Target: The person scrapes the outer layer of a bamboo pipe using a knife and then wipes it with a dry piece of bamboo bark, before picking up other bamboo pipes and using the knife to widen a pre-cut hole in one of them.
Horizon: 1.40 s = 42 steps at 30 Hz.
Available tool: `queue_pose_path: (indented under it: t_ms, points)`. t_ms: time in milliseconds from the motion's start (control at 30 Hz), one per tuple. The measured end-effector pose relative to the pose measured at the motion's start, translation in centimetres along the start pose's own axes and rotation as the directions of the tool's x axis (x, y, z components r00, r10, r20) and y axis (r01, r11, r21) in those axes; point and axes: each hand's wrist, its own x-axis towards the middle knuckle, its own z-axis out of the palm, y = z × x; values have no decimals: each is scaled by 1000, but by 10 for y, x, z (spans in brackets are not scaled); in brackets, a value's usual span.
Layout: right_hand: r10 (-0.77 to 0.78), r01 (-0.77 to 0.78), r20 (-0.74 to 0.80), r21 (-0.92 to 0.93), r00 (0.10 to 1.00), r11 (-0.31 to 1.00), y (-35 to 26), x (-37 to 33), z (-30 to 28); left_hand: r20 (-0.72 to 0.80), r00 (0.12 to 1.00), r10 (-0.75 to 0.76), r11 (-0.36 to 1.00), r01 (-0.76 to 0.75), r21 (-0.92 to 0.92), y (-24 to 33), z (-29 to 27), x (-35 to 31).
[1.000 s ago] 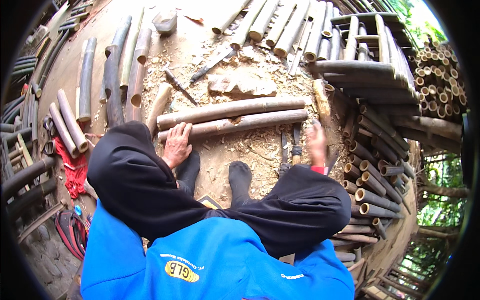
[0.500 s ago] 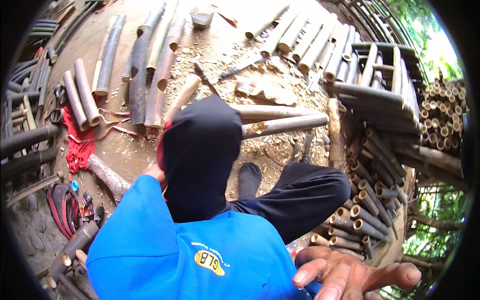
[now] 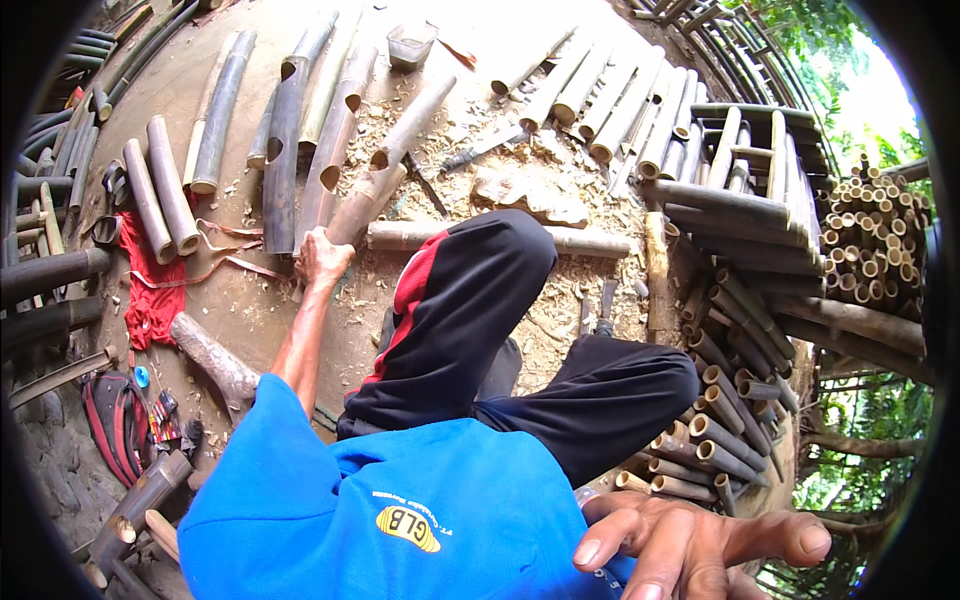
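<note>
My left hand is closed round the near end of a notched bamboo tube, which points away from me, slanting to the right. A dark cut-out shows partway along the tube. To the left of it lie more notched tubes, side by side on the ground. My right hand is at the lower right, open with fingers spread; nothing shows in it. Another bamboo tube lies crosswise beyond my knees. Past that are a large knife and a thin dark blade.
Wood chips litter the ground. A row of cut tubes lies at the far right, near a bamboo rack. Stacked tubes flank my right leg. On the left are a red cloth, a backpack and a forked log.
My left hand has come out from behind my knee and reached forward. The notched tube that lay across beyond my knees has swung left, pointing away. My right hand stays spread.
</note>
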Motion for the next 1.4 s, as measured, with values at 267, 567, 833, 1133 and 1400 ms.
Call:
queue_pose_path:
  t_ms: [267,567,833,1133,1400]
  points:
    - [159,-108,364,-156,918,982,-44,0,-35,-285,831,478,832,-532,-157,45,-97,71]
    - [-652,-428,-398,-895,645,124,-48,-69,-117,28,590,807,538,-715,-446,273,-113,-89]
    - [-512,-496,-670,-743,538,450,-37,-56,-159,332,603,726,572,-797,195,169,180,-39]
    - [-438,-499,-716,-695,543,518,-53,-82,-161,636,596,490,859,-455,-236,223,170,-93]
    - [-431,-456,-685,-721,588,522,-62,-90,-149,626,587,514,644,219,-733,202,197,-90]
